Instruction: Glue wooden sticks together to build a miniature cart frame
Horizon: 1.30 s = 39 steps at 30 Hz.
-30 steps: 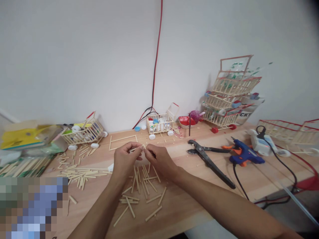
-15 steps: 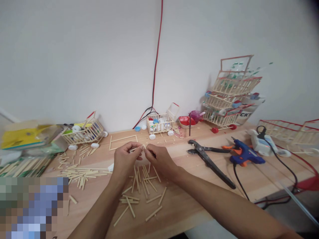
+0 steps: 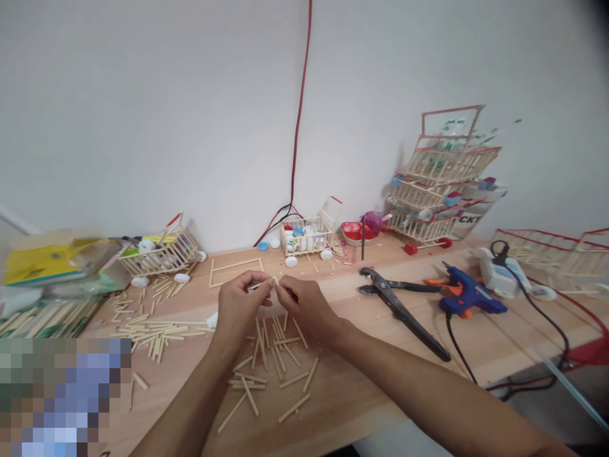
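Note:
Just above the middle of the table, my left hand (image 3: 240, 301) and my right hand (image 3: 309, 308) meet fingertip to fingertip. Both are closed in a pinch on a short wooden stick (image 3: 275, 282), whose pale end shows between them. Another bit of pale stick shows inside the curled left fingers. Below and between my wrists lie several loose short sticks (image 3: 255, 397). Behind my left hand, a flat rectangular stick frame (image 3: 235, 262) lies on the table (image 3: 342, 387).
Pliers (image 3: 404, 314), a blue glue gun (image 3: 473, 292) and a corded power strip (image 3: 504, 273) lie right. Small stick carts stand left (image 3: 162, 251), centre (image 3: 307, 238) and stacked right (image 3: 423, 190). A red dish (image 3: 358, 233) sits near the wall. More sticks (image 3: 157, 333) lie left.

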Available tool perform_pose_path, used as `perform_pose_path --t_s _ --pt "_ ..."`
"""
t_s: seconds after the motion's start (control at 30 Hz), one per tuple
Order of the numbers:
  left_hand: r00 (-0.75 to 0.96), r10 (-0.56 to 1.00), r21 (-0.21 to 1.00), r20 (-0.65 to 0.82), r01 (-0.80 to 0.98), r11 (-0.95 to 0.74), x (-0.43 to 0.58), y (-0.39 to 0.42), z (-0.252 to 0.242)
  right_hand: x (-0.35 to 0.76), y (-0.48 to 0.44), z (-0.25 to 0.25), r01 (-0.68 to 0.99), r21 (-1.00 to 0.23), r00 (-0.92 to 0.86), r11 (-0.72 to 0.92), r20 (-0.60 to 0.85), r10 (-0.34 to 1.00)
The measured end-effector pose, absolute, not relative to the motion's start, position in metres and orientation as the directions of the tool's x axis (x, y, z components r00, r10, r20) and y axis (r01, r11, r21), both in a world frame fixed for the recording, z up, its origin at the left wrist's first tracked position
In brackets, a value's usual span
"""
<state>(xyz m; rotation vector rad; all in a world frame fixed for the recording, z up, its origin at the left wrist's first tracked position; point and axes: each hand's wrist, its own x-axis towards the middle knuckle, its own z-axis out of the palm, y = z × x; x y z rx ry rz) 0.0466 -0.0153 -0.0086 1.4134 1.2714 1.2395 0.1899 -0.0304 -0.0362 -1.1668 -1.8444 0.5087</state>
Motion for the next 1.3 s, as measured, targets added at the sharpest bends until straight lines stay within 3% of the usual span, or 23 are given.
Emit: perform_pose_path --t_s 1.3 --pt "-0.029 0.983 0.965 0.183 0.197 -0.174 0.0472 -0.0162 -0.0123 0.1914 -0.0288 -0.0366 0.527 -0.704 -0.166 0.477 0.465 0.870"
